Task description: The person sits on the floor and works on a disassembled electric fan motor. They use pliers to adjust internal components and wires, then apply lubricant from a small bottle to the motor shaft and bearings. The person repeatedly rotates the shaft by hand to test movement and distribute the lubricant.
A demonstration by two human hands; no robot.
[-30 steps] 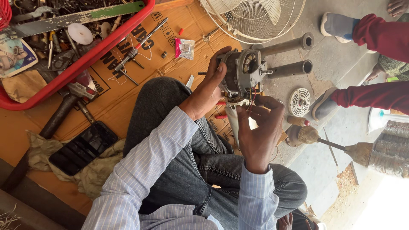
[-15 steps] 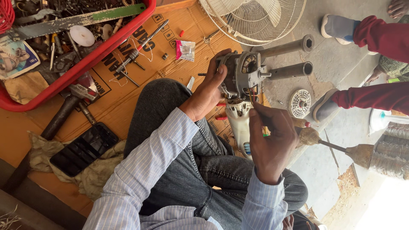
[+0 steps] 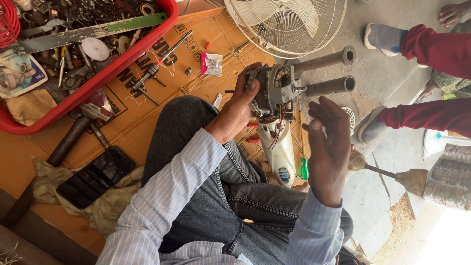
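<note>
My left hand [image 3: 238, 110] grips a grey fan motor [image 3: 274, 91] with copper windings, held over my lap. Red and black wires hang from the motor down to a white plastic fan housing [image 3: 279, 152] that lies by my knee. My right hand [image 3: 328, 147] hovers just to the right of the motor, fingers spread and holding nothing, a short gap away from it. Two grey metal tubes [image 3: 326, 73] lie on the floor just behind the motor.
A red tray [image 3: 98, 83] of tools sits on brown cardboard [image 3: 186, 44] at the left, with a hammer [image 3: 73, 135], a black keypad device [image 3: 93, 176] and a rag below it. A fan guard [image 3: 289, 24] lies ahead. Another person's red-trousered legs [image 3: 431, 49] are at the right.
My right hand has left the wires and white housing under the motor, moved right and opened. My left hand keeps its grip on the motor.
</note>
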